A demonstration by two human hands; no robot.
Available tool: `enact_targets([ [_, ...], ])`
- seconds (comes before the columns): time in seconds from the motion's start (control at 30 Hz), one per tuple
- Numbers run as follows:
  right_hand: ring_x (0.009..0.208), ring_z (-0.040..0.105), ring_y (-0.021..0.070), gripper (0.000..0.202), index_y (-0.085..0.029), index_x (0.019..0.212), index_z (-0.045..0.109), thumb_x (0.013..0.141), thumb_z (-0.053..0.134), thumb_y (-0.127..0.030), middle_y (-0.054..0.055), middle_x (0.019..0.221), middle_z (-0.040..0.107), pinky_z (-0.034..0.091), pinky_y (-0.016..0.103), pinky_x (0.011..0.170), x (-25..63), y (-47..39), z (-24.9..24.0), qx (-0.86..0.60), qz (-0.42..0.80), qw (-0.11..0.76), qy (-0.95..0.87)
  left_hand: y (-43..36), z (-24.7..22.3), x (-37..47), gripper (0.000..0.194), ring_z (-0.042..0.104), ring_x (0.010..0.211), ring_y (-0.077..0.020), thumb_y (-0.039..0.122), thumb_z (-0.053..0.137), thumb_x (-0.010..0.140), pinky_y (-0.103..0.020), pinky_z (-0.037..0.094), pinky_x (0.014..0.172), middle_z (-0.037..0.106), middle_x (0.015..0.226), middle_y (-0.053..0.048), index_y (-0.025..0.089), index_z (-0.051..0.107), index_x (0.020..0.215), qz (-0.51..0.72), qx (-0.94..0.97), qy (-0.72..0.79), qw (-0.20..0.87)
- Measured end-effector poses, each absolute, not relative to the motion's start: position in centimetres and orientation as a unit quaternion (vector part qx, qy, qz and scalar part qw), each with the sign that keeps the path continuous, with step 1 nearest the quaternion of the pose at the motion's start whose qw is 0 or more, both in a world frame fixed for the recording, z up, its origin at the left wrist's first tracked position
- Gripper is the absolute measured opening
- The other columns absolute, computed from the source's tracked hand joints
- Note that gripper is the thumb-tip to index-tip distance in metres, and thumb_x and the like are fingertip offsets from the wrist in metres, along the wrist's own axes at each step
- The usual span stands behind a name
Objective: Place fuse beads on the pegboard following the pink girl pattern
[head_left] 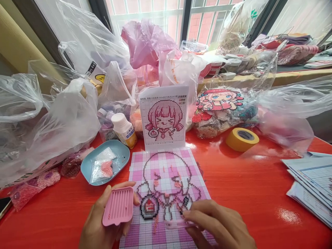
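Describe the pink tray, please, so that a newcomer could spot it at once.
On the red table, find the pink-and-white checked pegboard. By its lower left edge, the person's left hand holds the tray. Pink colour and straight parallel ridges set it apart from the blue dish nearby.

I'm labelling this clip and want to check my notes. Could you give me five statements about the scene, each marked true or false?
1. The left hand holds a pink ridged tray. True.
2. The right hand holds scissors. False: it holds a slim pinkish item over the checkered pegboard.
3. A printed pattern stands behind the pegboard. True.
4. The pegboard is blank. False: beads outline a figure on it.
5. A white-capped bottle stands beside the blue dish. True.
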State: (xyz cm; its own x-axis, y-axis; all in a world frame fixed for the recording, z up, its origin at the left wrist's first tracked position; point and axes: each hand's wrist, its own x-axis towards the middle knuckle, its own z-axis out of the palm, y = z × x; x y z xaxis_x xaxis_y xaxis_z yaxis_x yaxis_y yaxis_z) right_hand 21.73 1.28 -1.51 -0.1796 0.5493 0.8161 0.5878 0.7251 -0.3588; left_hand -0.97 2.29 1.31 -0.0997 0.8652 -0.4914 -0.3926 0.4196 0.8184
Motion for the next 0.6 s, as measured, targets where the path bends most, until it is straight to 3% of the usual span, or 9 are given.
enact_targets([
  [0.13, 0.06, 0.059, 0.0083, 0.017, -0.017, 0.097, 0.054, 0.085, 0.054, -0.005, 0.003, 0.078, 0.064, 0.047, 0.018, 0.052, 23.0, 1.8, -1.0, -0.386, 0.075, 0.502, -0.77, 3.2, 1.0, -1.2, 0.039, 0.045, 0.038, -0.0119, 0.052, 0.068, 0.064, -0.026, 0.043, 0.039, 0.068, 0.064, -0.005, 0.014, 0.068, 0.076, 0.543, 0.202, 0.587, 0.566],
  [0.23, 0.061, 0.056, 0.0082, 0.018, -0.018, 0.098, 0.055, 0.084, 0.054, -0.006, 0.002, 0.081, 0.061, 0.047, 0.018, 0.049, 23.7, 2.5, -1.1, -0.434, 0.113, 0.523, -0.725, 3.5, 0.9, -1.1, 0.036, 0.043, 0.038, -0.0111, 0.05, 0.064, 0.067, -0.025, 0.042, 0.038, 0.065, 0.059, -0.004, 0.014, 0.067, 0.069, 0.559, 0.2, 0.595, 0.542],
  [0.33, 0.071, 0.062, 0.0117, 0.013, -0.021, 0.098, 0.06, 0.087, 0.056, -0.016, 0.003, 0.087, 0.064, 0.053, 0.021, 0.06, 24.2, 3.3, -1.5, -0.513, 0.159, 0.516, -0.668, 3.7, 0.9, -1.0, 0.033, 0.043, 0.038, -0.0107, 0.046, 0.06, 0.07, -0.023, 0.041, 0.038, 0.067, 0.063, -0.003, 0.015, 0.068, 0.076, 0.568, 0.201, 0.597, 0.53],
  [0.43, 0.085, 0.067, 0.0173, 0.019, -0.021, 0.101, 0.064, 0.086, 0.058, -0.032, 0.005, 0.095, 0.069, 0.056, 0.028, 0.074, 24.9, 4.2, -1.6, -0.561, 0.29, 0.49, -0.601, 3.7, 0.9, -0.9, 0.033, 0.043, 0.039, -0.0105, 0.045, 0.057, 0.072, -0.022, 0.04, 0.037, 0.067, 0.062, -0.004, 0.014, 0.068, 0.081, 0.572, 0.201, 0.597, 0.527],
  [0.6, 0.071, 0.065, 0.0202, 0.036, -0.019, 0.092, 0.071, 0.075, 0.067, -0.051, 0.007, 0.086, 0.072, 0.054, 0.029, 0.059, 26.2, 5.3, -0.6, -0.573, 0.455, 0.399, -0.552, 3.5, 0.8, -0.9, 0.035, 0.043, 0.039, -0.0104, 0.045, 0.055, 0.075, -0.021, 0.038, 0.037, 0.068, 0.065, -0.004, 0.014, 0.067, 0.087, 0.566, 0.213, 0.59, 0.534],
])
